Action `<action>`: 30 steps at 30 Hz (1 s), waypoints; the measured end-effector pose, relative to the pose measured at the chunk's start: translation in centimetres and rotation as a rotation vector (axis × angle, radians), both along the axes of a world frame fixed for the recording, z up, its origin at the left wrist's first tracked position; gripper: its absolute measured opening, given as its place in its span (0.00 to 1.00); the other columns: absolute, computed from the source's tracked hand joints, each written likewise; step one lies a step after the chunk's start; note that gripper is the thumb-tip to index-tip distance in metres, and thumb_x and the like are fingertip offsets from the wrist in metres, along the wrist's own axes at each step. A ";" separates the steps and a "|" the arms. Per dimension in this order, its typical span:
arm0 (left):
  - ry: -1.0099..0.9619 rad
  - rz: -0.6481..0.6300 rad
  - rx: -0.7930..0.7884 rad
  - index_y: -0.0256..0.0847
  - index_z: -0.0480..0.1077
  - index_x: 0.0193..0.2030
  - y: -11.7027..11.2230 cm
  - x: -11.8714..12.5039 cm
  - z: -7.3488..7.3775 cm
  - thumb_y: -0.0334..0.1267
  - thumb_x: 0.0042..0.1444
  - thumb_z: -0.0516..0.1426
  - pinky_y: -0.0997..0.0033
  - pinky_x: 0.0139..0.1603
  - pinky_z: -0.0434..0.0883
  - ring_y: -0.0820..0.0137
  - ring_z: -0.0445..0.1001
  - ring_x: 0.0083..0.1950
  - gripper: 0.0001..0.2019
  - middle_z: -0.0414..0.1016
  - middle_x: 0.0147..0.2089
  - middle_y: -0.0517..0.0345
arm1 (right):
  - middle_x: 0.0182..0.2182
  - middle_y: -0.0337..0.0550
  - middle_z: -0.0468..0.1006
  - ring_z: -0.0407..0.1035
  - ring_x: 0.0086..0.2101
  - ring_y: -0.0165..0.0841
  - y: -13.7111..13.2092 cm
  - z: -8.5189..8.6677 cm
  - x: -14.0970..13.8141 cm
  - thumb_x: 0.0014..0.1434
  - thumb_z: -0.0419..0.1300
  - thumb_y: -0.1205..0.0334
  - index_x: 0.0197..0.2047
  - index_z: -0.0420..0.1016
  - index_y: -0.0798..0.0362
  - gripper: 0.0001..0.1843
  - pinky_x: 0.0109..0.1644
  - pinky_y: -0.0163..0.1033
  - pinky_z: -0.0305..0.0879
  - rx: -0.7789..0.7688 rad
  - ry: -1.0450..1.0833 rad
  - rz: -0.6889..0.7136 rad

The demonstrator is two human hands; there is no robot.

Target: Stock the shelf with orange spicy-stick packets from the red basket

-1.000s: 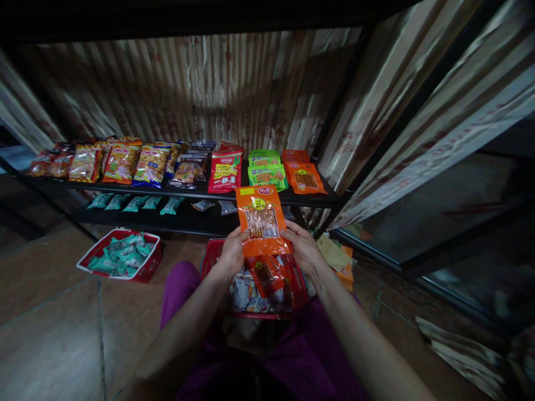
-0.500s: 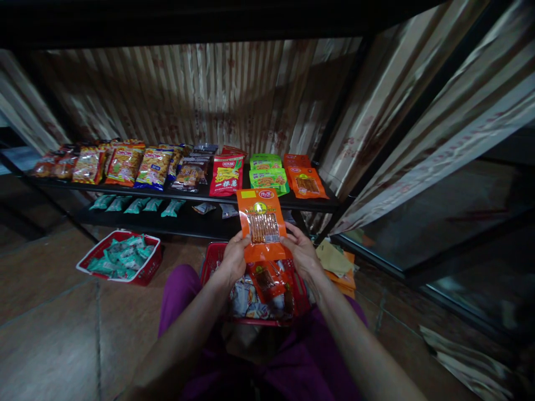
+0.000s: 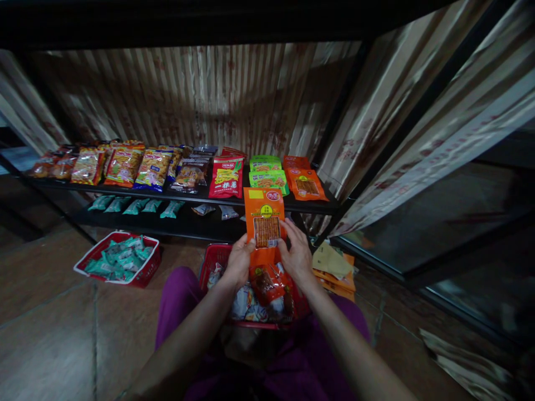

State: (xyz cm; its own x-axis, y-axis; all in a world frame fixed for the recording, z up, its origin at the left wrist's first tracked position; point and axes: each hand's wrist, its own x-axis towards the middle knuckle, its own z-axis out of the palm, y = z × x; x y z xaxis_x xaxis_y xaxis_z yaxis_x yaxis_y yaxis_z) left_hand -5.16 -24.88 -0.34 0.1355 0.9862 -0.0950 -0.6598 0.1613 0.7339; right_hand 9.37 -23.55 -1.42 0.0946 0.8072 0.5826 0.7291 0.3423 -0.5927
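Between my hands I hold an orange snack packet (image 3: 266,229) upright, its clear window showing brown sticks. My left hand (image 3: 240,260) pinches its lower left edge, thumb in front. On the right edge my right hand (image 3: 296,253) is closed, thumb on the front and fingers behind. Just below is a red basket (image 3: 207,262) with several small wrapped snacks (image 3: 246,303). Another orange packet (image 3: 267,284) lies on top of them. Similar orange packets (image 3: 306,184) stand at the right end of the shelf, past my hands.
A black shelf (image 3: 196,196) bears green packets (image 3: 268,182), a red packet (image 3: 226,177) and several snack bags (image 3: 154,169). Teal-wrapped snacks (image 3: 136,206) lie on the lower level. A second red basket (image 3: 146,273) stands left on the floor; flattened paper (image 3: 334,264) lies right.
The orange packet has shifted slightly right and turned a little in my hands. My right fingers have moved up along its edge, and my left hand has followed slightly rightward.
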 end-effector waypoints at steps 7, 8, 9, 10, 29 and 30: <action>0.321 0.088 0.178 0.40 0.74 0.44 -0.8 1.2 -0.1 0.38 0.52 0.57 0.61 0.56 0.65 0.60 0.71 0.51 0.12 0.77 0.46 0.53 | 0.62 0.36 0.60 0.53 0.61 0.33 -0.6 0.3 -1.2 0.58 0.54 0.49 0.61 0.59 0.43 0.28 0.65 0.43 0.47 -0.308 0.587 0.294; 0.377 0.118 0.209 0.42 0.74 0.44 -1.0 1.3 -0.1 0.37 0.52 0.58 0.61 0.59 0.62 0.60 0.69 0.54 0.12 0.76 0.49 0.53 | 0.62 0.34 0.59 0.52 0.62 0.32 -0.7 0.4 -1.4 0.57 0.56 0.48 0.61 0.59 0.41 0.29 0.65 0.41 0.47 -0.338 0.687 0.343; 0.424 0.143 0.238 0.43 0.74 0.45 -1.3 1.5 0.0 0.35 0.51 0.58 0.61 0.62 0.59 0.60 0.67 0.57 0.13 0.74 0.51 0.54 | 0.62 0.33 0.59 0.52 0.62 0.32 -0.9 0.6 -1.6 0.55 0.58 0.48 0.61 0.60 0.40 0.30 0.65 0.40 0.48 -0.356 0.775 0.381; 0.461 0.160 0.268 0.45 0.74 0.45 -1.6 1.7 0.2 0.34 0.51 0.58 0.61 0.64 0.56 0.60 0.65 0.59 0.14 0.73 0.53 0.55 | 0.62 0.32 0.60 0.53 0.61 0.32 -1.0 0.7 -1.9 0.53 0.60 0.48 0.60 0.61 0.40 0.31 0.64 0.40 0.50 -0.368 0.847 0.407; 0.721 0.191 0.552 0.46 0.75 0.45 -3.2 2.2 0.9 0.33 0.49 0.58 0.54 0.68 0.42 0.56 0.53 0.67 0.15 0.63 0.62 0.54 | 0.34 0.43 0.81 0.74 0.41 0.43 -1.2 1.6 -0.8 0.45 0.66 0.52 0.34 0.74 0.51 0.15 0.44 0.47 0.71 -0.530 1.389 0.265; 0.704 0.225 0.539 0.46 0.75 0.44 -3.0 1.9 1.1 0.32 0.49 0.58 0.56 0.68 0.43 0.57 0.53 0.66 0.14 0.64 0.62 0.54 | 0.34 0.44 0.81 0.74 0.41 0.43 -1.2 1.7 -0.6 0.45 0.65 0.52 0.34 0.74 0.51 0.15 0.43 0.48 0.71 -0.546 1.378 0.287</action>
